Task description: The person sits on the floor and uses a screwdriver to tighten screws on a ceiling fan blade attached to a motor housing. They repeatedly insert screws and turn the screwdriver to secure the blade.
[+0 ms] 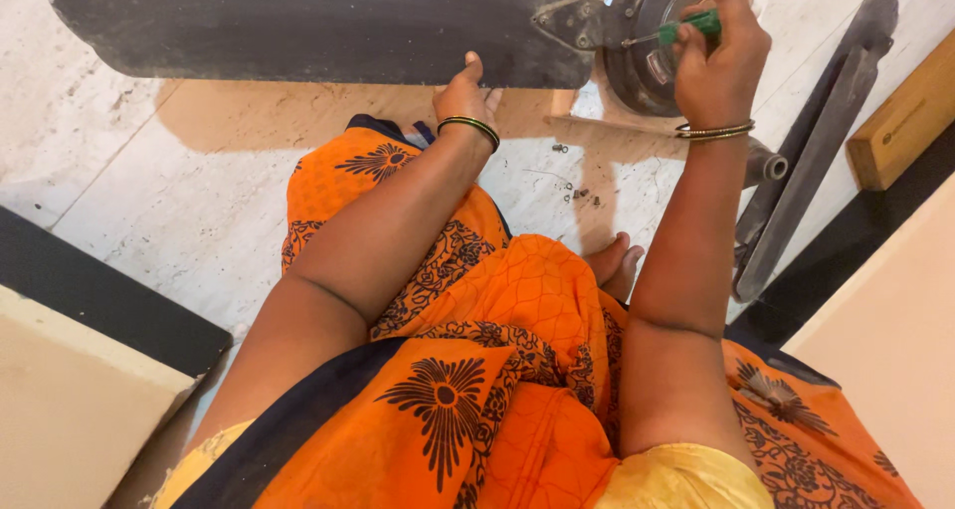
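A dusty dark fan blade point(298, 21) stretches across the top of the head view, joined by a metal bracket point(567, 21) to the round fan motor housing point(647, 61). My left hand point(466, 93) grips the blade's near edge, thumb up. My right hand point(718, 56) is closed around a green-handled screwdriver point(691, 26), whose thin shaft points left toward the bracket. I sit on the floor in an orange patterned garment point(497, 370), with bangles on both wrists.
A second dark blade point(811, 161) lies at the right, beside a short grey tube point(766, 166). Small screws point(572, 186) are scattered on the pale marble floor point(149, 191). A wooden block point(905, 121) sits far right. My foot point(617, 265) shows by the knee.
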